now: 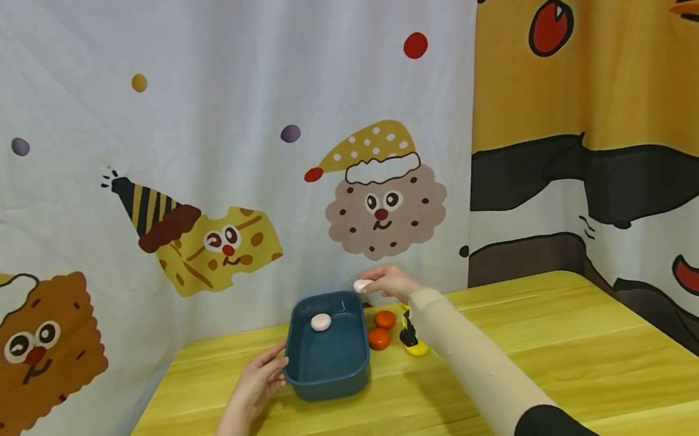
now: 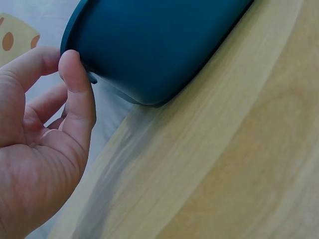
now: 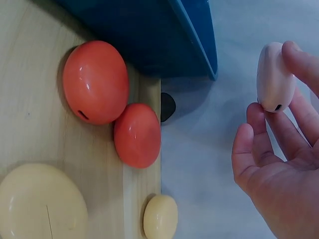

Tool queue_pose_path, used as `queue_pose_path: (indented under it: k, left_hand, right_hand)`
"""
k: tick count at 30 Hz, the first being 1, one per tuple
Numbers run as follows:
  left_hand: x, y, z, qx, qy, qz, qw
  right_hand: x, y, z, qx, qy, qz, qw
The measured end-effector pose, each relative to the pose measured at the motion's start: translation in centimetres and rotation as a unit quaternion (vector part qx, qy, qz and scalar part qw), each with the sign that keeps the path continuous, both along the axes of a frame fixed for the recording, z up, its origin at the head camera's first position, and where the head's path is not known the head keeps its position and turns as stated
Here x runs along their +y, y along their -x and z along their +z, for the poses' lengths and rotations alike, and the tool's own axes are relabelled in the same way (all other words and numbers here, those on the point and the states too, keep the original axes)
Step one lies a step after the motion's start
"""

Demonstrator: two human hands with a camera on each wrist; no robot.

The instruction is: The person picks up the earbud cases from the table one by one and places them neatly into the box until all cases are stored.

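A dark blue rectangular box stands on the table, one pale pink pebble-shaped piece lying inside near its back. My left hand holds the box's left rim; the left wrist view shows thumb and forefinger at the rim. Over by the back right corner, my right hand pinches a second pale pink piece between thumb and fingers, above rim height. That piece has a small dark slot at one end. Two glossy orange pieces of similar shape lie touching each other, to the right of the box.
In the right wrist view, a large pale yellow rounded piece and a smaller one lie near the orange pair. A printed cloth hangs directly behind the wooden table. A small dark thing shows at the table's back edge.
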State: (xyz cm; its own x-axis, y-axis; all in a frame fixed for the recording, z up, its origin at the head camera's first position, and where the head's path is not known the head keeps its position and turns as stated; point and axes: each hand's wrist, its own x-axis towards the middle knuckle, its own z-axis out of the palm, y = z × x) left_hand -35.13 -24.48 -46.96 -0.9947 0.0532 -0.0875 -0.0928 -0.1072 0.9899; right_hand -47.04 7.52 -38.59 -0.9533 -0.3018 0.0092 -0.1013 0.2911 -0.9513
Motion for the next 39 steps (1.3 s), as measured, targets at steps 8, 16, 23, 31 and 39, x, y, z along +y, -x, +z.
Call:
queue_pose_path:
  k: [8, 16, 23, 31, 39]
  left_hand:
    - [-0.1, 0.0, 0.3, 0.001, 0.001, 0.000, 1.0000]
    - [0.0, 0.1, 0.2, 0.003, 0.003, 0.004, 1.0000]
    - [0.0, 0.1, 0.0, 0.002, -0.004, -0.004, 1.0000]
    - [0.1, 0.3, 0.0, 0.001, -0.003, -0.006, 1.0000]
    - [0.0, -0.1, 0.0, 0.016, -0.008, -0.014, 0.9997]
  right_hand:
    - [-1.0, 0.2, 0.1, -0.002, 0.007, 0.011, 1.000]
    - [-2.0, 0.6, 0.2, -0.004, 0.013, 0.020, 1.000]
    - [-3.0, -0.3, 0.6, 0.010, 0.019, 0.039, 0.999]
    - [-4.4, -0.4, 0.8, -0.002, 0.033, 0.023, 0.999]
    - [-5.1, 0.7, -0.4, -0.003, 0.020, 0.040, 0.999]
